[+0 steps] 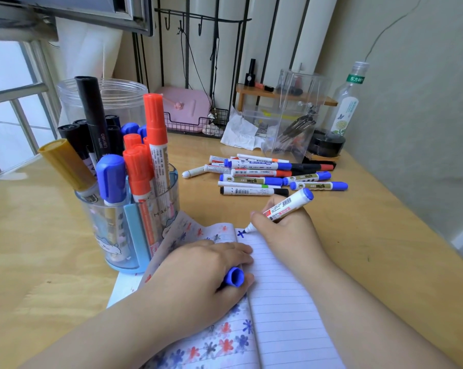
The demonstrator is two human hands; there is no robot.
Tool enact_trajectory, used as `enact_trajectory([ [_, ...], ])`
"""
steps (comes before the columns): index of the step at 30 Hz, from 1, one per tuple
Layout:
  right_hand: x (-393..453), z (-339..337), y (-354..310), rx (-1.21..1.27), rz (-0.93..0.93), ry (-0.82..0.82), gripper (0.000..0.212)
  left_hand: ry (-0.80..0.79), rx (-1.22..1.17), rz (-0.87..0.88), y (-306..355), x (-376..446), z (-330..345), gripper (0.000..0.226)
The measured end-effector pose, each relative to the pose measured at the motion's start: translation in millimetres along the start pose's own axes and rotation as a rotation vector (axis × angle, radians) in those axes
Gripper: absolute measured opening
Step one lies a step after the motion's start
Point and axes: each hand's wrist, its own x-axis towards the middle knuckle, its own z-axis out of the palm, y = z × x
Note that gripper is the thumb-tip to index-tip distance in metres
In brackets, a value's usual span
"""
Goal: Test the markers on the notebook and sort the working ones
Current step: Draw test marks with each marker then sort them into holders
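Step in hand: I am testing one blue marker (283,207) on the notebook (286,296); I judge this is the middle of the task, because many markers are not sorted yet.
Right hand: my right hand (286,225) grips the blue marker in a writing hold, tip down on the top of the right lined page, touching a small blue mark (241,233).
Left hand: my left hand (206,270) presses on the left page and its fingers hold the blue cap (234,276).
Marker result: the mark looks clear, so I judge this one works.
Untested pile: loose markers (273,177) lie on the far side of the desk (371,235).
Holder: the blue pen holder (130,227) stands at the near left, touching the notebook, full of markers.
Next move: I think the cap must go back on, and the marker then goes to the working group, probably the holder.
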Motion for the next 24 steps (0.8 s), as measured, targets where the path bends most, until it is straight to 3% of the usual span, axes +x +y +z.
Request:
enact_trajectory([
  [19,-3.8,0.3,-5.4,0.003,0.035,0.033,0.027,0.052,-0.004,0.024,-0.7,-2.9,1.6,0.069],
  [22,-5.4,-4.6,-12.8,0.203,0.059,0.100,0.024,0.203,-0.162,0.022,-3.4,-5.4,1.2,0.045],
  [24,-7.5,-12.2,-23.0,0.439,0.046,0.054,0.025,0.361,-0.231,-0.074,-4.5,-6.3,-0.5,0.029],
])
